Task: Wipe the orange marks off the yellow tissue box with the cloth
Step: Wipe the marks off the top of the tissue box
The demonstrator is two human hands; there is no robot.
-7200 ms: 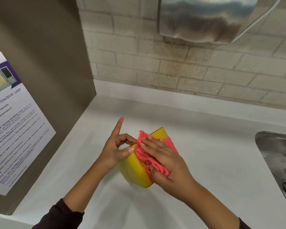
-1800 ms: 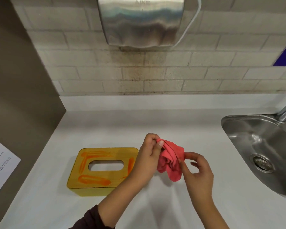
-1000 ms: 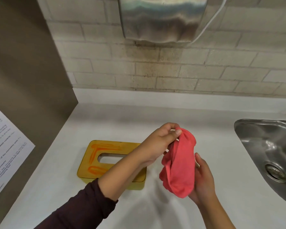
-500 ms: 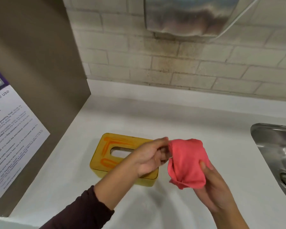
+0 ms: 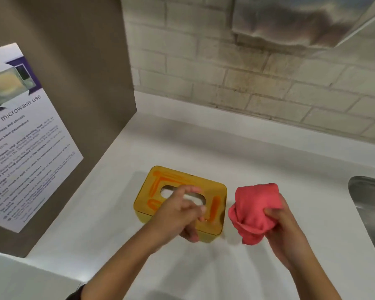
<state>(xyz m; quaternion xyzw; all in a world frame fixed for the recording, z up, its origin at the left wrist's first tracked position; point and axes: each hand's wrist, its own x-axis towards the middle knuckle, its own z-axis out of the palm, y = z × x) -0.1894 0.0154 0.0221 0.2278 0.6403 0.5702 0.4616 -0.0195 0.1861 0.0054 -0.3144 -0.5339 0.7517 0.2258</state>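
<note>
The yellow tissue box (image 5: 180, 202) is sitting on the white counter (image 5: 268, 169), near its left wall. Orange marks (image 5: 214, 207) are showing on top. The right hand (image 5: 286, 230) is squeezing the bunched red cloth (image 5: 257, 211). The blurry left hand (image 5: 178, 215) is hovering over the box; I cannot tell its grip. I think rubbing comes next: hold the box, press the cloth down.

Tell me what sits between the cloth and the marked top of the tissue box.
The left hand hangs over the tissue box, covering part of its top. The cloth, bunched in the right hand, is beside the box.
</note>
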